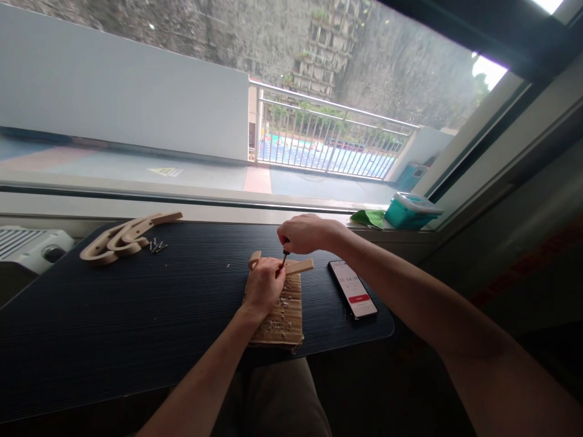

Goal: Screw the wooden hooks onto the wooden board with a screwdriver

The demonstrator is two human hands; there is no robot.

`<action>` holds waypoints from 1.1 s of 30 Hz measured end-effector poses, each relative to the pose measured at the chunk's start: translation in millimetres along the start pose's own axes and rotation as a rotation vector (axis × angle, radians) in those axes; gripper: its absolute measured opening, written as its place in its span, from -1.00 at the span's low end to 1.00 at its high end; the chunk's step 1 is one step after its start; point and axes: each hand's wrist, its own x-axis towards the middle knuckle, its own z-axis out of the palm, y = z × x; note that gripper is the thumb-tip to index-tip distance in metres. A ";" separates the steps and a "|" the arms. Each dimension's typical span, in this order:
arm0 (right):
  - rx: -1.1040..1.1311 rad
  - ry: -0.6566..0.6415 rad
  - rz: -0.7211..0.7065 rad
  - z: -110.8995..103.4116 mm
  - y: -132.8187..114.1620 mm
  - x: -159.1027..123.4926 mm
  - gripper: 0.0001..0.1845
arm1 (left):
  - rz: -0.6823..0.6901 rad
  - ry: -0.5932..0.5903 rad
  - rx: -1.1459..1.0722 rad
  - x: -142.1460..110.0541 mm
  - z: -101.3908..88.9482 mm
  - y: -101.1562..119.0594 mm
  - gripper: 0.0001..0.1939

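Note:
My right hand (303, 233) is closed around the dark handle of a screwdriver (285, 256), whose shaft points down. Below it, my left hand (265, 285) presses a curved wooden piece (300, 266) against a corrugated cardboard block (290, 303). The screwdriver's tip is hidden by the left fingers. One straight end of the wood sticks out to the right and its curled end shows at the left. Small pale crumbs lie scattered over the cardboard.
More curved wooden pieces (122, 240) lie at the table's back left, beside several screws (157, 246). A phone (354, 290) showing a timer rests right of the cardboard. On the sill are a green cloth (368, 218) and a teal box (411, 212). The dark table (136, 321) has a rounded right corner.

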 end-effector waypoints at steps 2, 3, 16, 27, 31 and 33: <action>-0.011 -0.016 0.003 0.7 0.4 0.4 -0.69 | -0.012 0.000 -0.004 0.0 -0.1 0.2 -0.86; -0.011 -0.022 0.006 1.1 0.3 0.8 -0.69 | -0.015 -0.001 -0.005 0.1 -0.2 0.4 -0.86; -0.017 -0.027 0.023 -2.0 -2.3 -0.3 -0.64 | -0.005 -0.004 -0.008 0.1 -0.8 0.4 -0.83; -0.039 -0.056 0.068 3.3 -4.5 4.5 -0.71 | 0.013 0.023 -0.014 -0.2 0.6 -0.8 -0.84; -0.057 -0.054 0.099 1.5 -5.1 3.3 -0.65 | 0.026 0.016 -0.015 -0.1 0.3 -0.8 -0.82; -0.056 -0.051 0.077 -0.9 -4.8 0.9 -0.63 | 0.018 0.012 -0.025 -0.5 0.1 -0.6 -0.82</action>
